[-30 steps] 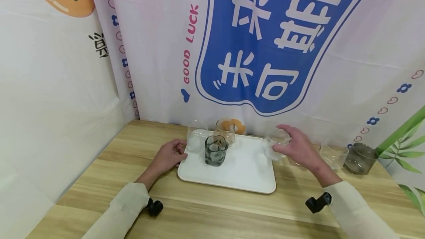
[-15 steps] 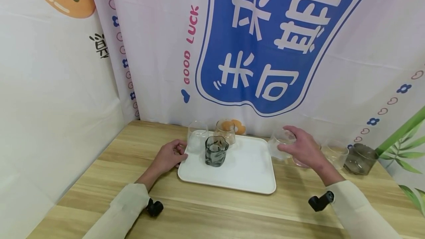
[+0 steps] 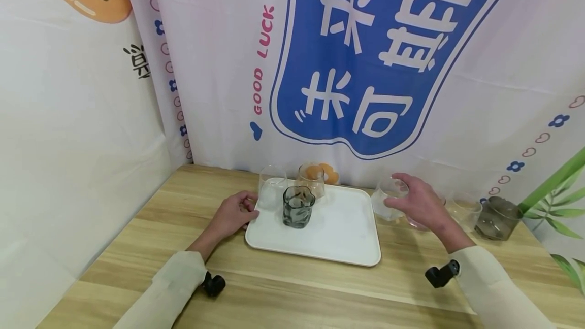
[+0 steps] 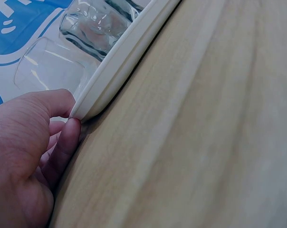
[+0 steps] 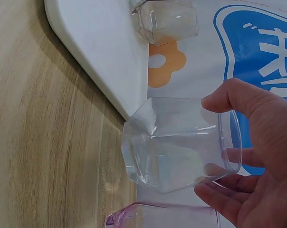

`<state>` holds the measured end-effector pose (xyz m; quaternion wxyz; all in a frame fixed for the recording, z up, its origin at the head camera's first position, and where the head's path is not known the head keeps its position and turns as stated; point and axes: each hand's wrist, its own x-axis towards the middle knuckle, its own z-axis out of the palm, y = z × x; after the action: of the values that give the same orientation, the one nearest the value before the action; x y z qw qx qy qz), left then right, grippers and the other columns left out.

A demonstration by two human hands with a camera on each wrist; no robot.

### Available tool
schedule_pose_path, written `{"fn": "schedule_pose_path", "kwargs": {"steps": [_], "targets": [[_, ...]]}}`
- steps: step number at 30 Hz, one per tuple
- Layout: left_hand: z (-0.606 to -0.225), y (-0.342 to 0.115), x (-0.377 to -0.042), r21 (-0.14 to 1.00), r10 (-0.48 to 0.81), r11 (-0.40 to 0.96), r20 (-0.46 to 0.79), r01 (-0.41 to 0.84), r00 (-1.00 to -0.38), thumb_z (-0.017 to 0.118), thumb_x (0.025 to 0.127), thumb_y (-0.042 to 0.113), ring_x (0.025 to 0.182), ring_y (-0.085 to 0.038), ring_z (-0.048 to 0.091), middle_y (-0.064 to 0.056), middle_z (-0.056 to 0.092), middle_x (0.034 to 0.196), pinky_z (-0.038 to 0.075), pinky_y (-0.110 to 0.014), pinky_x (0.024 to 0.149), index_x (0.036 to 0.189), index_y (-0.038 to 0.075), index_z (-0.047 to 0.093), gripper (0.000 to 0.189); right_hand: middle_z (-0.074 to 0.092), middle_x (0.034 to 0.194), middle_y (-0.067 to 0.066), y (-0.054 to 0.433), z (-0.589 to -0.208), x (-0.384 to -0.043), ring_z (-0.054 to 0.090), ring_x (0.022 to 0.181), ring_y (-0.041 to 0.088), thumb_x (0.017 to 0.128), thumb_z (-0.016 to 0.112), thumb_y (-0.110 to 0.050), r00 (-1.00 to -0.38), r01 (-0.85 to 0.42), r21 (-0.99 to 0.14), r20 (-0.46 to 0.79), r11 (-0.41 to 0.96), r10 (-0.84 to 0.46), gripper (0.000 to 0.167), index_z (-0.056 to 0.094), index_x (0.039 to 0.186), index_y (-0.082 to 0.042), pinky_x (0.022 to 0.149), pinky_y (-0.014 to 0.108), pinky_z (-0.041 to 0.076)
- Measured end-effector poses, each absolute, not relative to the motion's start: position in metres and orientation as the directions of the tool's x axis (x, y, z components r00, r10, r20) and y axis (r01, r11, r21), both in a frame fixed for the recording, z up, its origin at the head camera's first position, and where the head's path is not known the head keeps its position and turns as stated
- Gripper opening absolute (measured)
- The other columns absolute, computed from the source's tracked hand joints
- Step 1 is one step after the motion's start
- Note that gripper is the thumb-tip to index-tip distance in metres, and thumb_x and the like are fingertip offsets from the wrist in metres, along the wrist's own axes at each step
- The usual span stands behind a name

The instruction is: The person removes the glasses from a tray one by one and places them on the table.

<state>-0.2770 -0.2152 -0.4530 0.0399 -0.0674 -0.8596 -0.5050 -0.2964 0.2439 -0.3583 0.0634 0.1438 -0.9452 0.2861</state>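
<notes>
My left hand pinches the left edge of a white tray, thumb and fingers at its rim in the left wrist view. On the tray's left part stand a smoky grey wavy glass, a clear glass and an amber-tinted glass. Beside the tray's right edge, my right hand grips another clear glass near its rim, thumb on one side and fingers on the other. The glass is upright with an angular base; whether it rests on the table I cannot tell.
Right of the held glass are a pink-tinted glass, partly hidden by my right hand, a clear glass and a dark grey glass. Green leaves stand at the far right. A printed cloth hangs behind the wooden table.
My right hand has shifted the clear glass slightly right, from over the tray's right edge to beside it. The left hand stays at the tray's edge.
</notes>
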Motion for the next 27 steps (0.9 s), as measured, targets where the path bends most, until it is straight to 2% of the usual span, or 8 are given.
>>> {"fn": "schedule_pose_path", "kwargs": {"steps": [6, 15, 27], "targets": [[-0.4527, -0.2152, -0.2776, 0.859, 0.072, 0.487, 0.138, 0.156, -0.988, 0.074, 0.091, 0.001, 0.068, -0.017, 0.060, -0.009, 0.062, 0.093, 0.057, -0.031, 0.052, 0.125, -0.002, 0.063, 0.036, 0.054, 0.139, 0.034, 0.2406, -0.3590, -0.2965, 0.055, 0.123, 0.050, 0.087, 0.078, -0.027, -0.962, -0.274, -0.500, 0.152, 0.822, -0.229, 0.076, 0.046, 0.147, 0.007, 0.096, 0.063, 0.050], [-0.4534, -0.2147, -0.2784, 0.856, 0.072, 0.493, 0.138, 0.156, -0.988, 0.075, 0.091, 0.001, 0.069, -0.018, 0.060, -0.009, 0.062, 0.092, 0.058, -0.032, 0.052, 0.125, -0.002, 0.063, 0.036, 0.058, 0.132, 0.034, 0.2395, -0.3632, -0.3001, 0.059, 0.117, 0.050, 0.087, 0.077, -0.027, -0.958, -0.283, -0.458, 0.170, 0.843, -0.229, 0.075, 0.047, 0.144, 0.012, 0.094, 0.063, 0.051], [-0.4532, -0.2152, -0.2778, 0.847, 0.083, 0.501, 0.157, 0.177, -0.984, 0.075, 0.090, 0.000, 0.069, -0.018, 0.060, -0.009, 0.062, 0.092, 0.057, -0.031, 0.051, 0.125, -0.003, 0.063, 0.037, 0.054, 0.137, 0.037, 0.2381, -0.3623, -0.3002, 0.054, 0.122, 0.053, 0.089, 0.071, -0.028, -0.968, -0.249, -0.442, 0.125, 0.862, -0.216, 0.078, 0.041, 0.146, 0.016, 0.100, 0.064, 0.047]]}}
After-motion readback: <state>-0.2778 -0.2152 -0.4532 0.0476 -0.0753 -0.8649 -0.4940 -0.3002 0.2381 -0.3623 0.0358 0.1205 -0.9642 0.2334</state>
